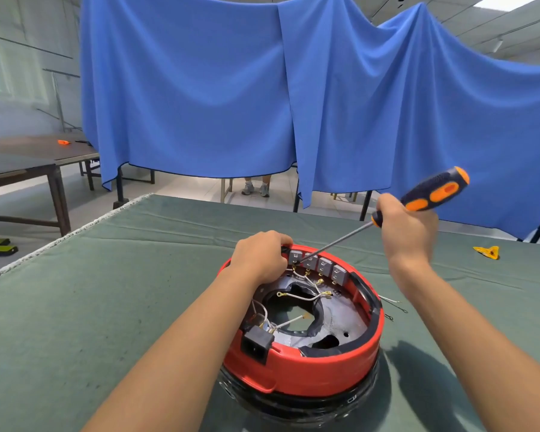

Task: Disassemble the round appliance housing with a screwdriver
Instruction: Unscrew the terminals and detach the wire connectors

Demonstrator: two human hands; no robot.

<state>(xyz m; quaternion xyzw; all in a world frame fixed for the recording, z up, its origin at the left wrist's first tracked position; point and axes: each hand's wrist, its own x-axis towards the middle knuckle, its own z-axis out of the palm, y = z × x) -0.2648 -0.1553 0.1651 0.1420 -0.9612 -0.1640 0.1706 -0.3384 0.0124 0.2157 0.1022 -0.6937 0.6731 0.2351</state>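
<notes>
Round red appliance housing point(306, 366), open side up, stood near the front of green-covered table point(106, 275) on a black base. Black power socket point(258, 344) fitted at near left rim. White wires with brass terminals point(300, 296) lay loose across grey inner plate. Row of four grey switch blocks point(321, 265) mounted along far inner rim.

Left hand point(261, 255) rested on far left rim of housing, fingers curled over the edge, gripping it.

Right hand point(407, 232) raised above and right of housing, fingers clenched round screwdriver point(418, 199) at lower part of black-and-orange handle. Shaft slanted down and left; tip met leftmost switch block, just beside left fingers.

Loose thin wires point(393, 304) lay on cloth just right of housing. Small yellow object point(488, 252) lay farther right on table, well apart.

Blue cloth point(215, 88) hung behind table. Pair of shoes point(256, 188) showed under its hem. Brown tables point(28, 160) stood far left, small orange item point(63, 142) on one.
</notes>
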